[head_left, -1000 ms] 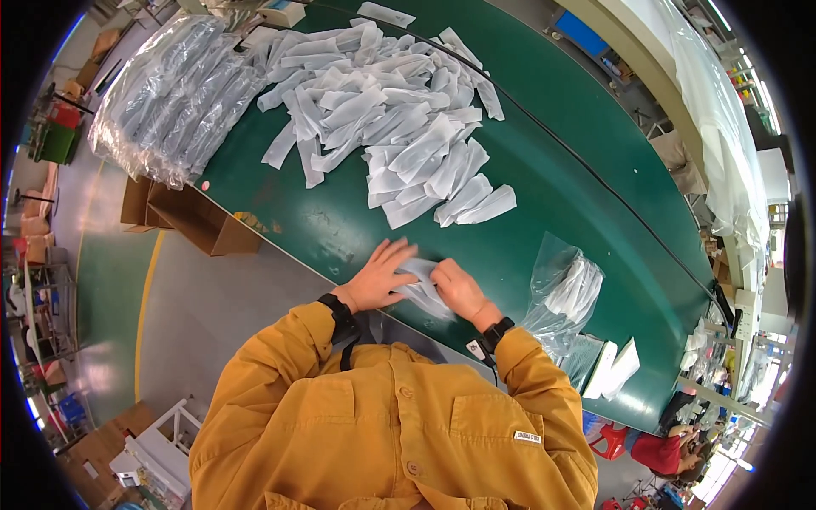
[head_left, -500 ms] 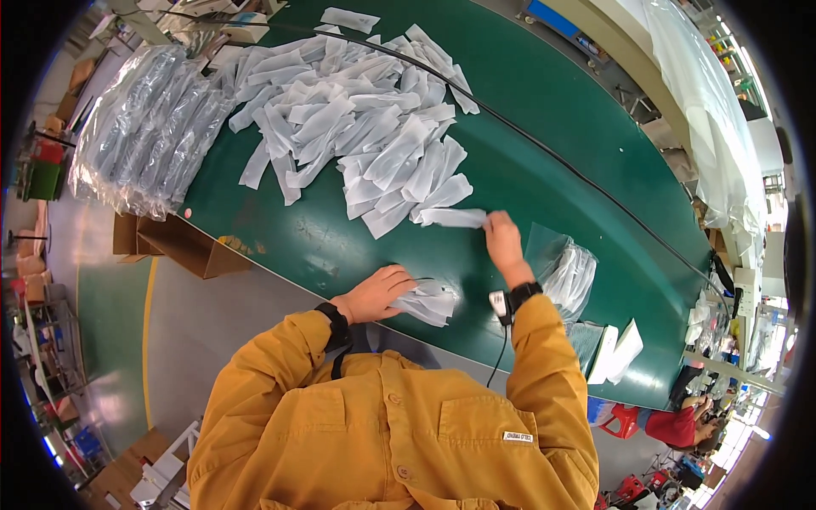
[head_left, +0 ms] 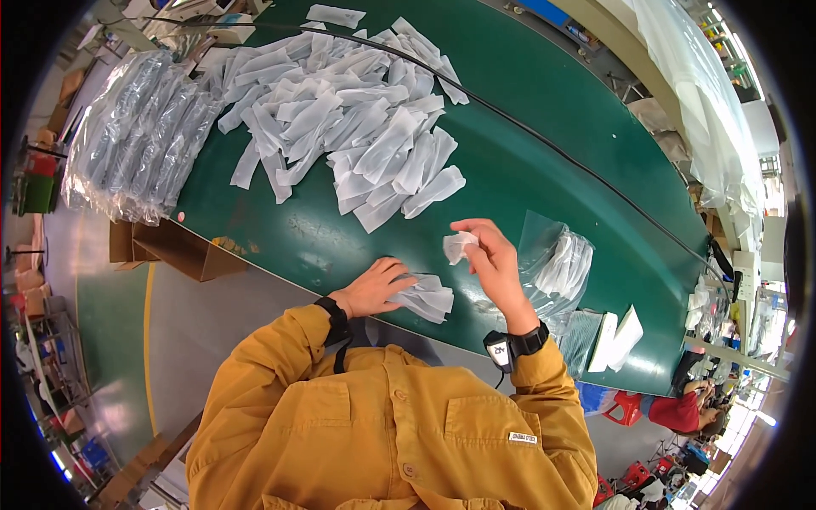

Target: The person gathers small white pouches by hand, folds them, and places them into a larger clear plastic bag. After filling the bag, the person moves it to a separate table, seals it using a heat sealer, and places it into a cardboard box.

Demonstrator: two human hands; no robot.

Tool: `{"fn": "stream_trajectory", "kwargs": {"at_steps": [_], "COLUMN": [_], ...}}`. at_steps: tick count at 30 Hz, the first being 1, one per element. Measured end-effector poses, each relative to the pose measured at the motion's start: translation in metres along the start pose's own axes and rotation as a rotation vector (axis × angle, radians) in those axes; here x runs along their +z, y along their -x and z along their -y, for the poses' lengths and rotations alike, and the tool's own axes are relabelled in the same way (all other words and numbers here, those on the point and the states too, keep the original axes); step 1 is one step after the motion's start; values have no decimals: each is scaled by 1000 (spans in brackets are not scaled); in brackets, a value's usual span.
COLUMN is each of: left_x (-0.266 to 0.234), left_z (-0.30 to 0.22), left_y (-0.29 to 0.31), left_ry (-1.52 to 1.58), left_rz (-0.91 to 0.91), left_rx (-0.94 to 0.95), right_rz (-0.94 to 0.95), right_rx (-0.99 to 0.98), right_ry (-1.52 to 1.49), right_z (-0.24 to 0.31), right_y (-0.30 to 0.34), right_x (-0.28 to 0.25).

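Observation:
My right hand pinches a whitish, translucent strip-shaped packet above the green table, and the packet looks foreshortened. To its left, my left hand rests at the table's near edge, its fingers over one end of a small bunch of similar packets. The far ends of that bunch fan out toward the right. Beyond both hands lies a big loose heap of the same packets. A clear plastic bag with more packets in it lies right of my right hand.
Large clear bags full of packets stand at the table's left end, over an open cardboard box. A black cable crosses above the table. White flat pieces lie at the right, and a person in red sits beyond.
My right hand has drawn one packet away from the heap's near edge, toward my left hand. The left hand stays on the small bunch.

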State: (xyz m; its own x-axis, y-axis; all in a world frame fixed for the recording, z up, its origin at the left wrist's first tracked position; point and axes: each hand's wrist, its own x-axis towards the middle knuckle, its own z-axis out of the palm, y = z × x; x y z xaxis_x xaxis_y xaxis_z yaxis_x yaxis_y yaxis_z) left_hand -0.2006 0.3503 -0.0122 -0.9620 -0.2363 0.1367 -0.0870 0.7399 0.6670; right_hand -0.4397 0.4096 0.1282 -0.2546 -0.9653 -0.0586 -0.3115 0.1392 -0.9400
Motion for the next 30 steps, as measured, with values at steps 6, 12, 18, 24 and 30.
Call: {"fn": "stream_trajectory", "kwargs": {"at_steps": [6,12,18,24,30], "left_x": [9,-27,-20,-4,-5], "left_z": [1,-21,-4,5,3], "left_y": [-3,-15,-19,-4,-15], "left_ry": [15,-169,-143,-118,-110], "left_rz": [-31,-150,-128,22,-11], "left_rx": [-18,28,58,44,45], "right_rz": [-20,-3,201,-106,-116], "right_rx": [260,409,383,-108,16], "right_ry": [-508,-836,-608,356,406], "right_z": [-53,-132,-129,-90,-115], "right_y": [2,18,22,-61,-127], "right_x": [14,27,29,9,-5]}}
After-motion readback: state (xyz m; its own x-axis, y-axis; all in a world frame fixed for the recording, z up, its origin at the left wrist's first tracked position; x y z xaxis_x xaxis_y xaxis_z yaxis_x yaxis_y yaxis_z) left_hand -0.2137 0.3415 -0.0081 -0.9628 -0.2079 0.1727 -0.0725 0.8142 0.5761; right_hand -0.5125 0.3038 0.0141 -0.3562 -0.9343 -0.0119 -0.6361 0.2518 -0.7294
